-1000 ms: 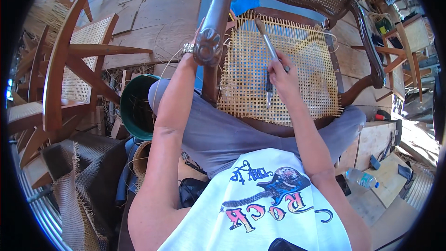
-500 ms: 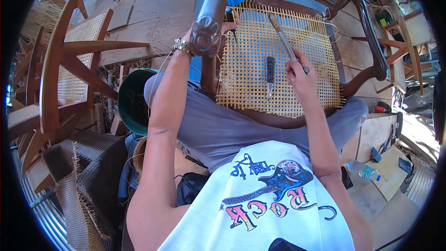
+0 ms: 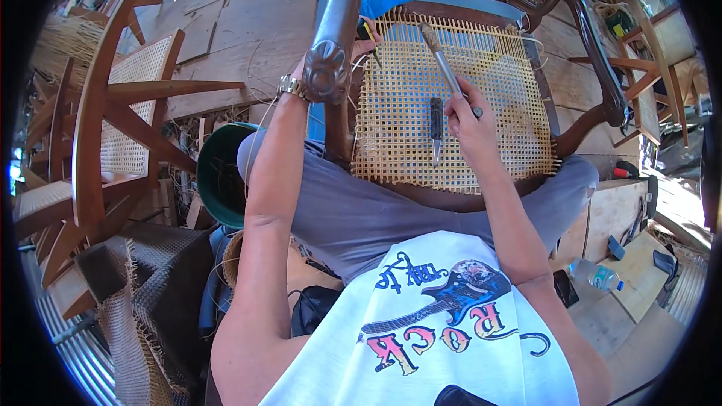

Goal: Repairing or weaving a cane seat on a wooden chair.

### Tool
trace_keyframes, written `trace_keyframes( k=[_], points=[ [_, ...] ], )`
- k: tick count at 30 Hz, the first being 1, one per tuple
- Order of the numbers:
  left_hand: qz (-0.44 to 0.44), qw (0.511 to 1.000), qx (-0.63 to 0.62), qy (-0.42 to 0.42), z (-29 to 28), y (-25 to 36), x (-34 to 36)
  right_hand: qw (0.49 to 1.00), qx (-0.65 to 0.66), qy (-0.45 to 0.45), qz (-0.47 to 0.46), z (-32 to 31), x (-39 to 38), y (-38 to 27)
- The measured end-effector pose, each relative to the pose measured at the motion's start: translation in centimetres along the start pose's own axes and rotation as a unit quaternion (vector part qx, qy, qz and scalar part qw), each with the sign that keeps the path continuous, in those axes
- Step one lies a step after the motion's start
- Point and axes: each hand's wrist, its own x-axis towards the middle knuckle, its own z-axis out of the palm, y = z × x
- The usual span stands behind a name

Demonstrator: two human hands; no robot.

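A wooden armchair with a woven cane seat rests across my lap. At the seat's far left edge, partly behind the carved chair arm, my left hand is closed on a screwdriver with a black and yellow handle. Its thin shaft points down at the cane. Over the middle of the seat, my right hand grips the metal shaft of a hammer, its worn brownish head toward the far edge. A black-handled knife with a short pointed blade lies on the cane beside my right hand.
A dark green bucket stands by my left knee. Wooden chairs with cane panels are stacked at left. On the right lie a plastic bottle and boards. A blue cloth sits behind the seat.
My right hand and the hammer have shifted slightly left over the seat. The left hand stays at the left edge with the screwdriver. The whole view has shifted slightly.
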Motion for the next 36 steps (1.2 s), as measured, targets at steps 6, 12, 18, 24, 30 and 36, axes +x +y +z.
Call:
trace_keyframes(
  k=[6,12,18,24,30,36],
  points=[
    [-0.026,0.999,0.036,-0.003,-2.2,-5.8,0.4,0.996,-0.072,-0.06,-0.001,0.1,-0.4,0.6],
    [0.029,0.998,-0.01,-0.063,-2.7,1.0,-0.5,0.987,-0.141,-0.077,-0.001,-0.4,-5.3,0.0],
    [-0.074,0.992,-0.039,-0.09,-4.7,-3.7,-0.5,0.957,-0.237,-0.162,-0.034,0.1,-9.9,1.7],
    [-0.066,0.993,0.005,-0.094,-3.7,-1.8,-0.5,0.933,-0.278,-0.215,-0.076,2.6,-9.7,2.3],
    [-0.056,0.993,0.045,-0.09,-2.5,0.0,-0.9,0.907,-0.309,-0.225,-0.176,3.6,-8.4,4.1],
    [-0.051,0.992,0.082,-0.08,-1.4,1.1,-1.2,0.903,-0.32,-0.237,-0.158,4.0,-8.2,4.0]
  ],
)
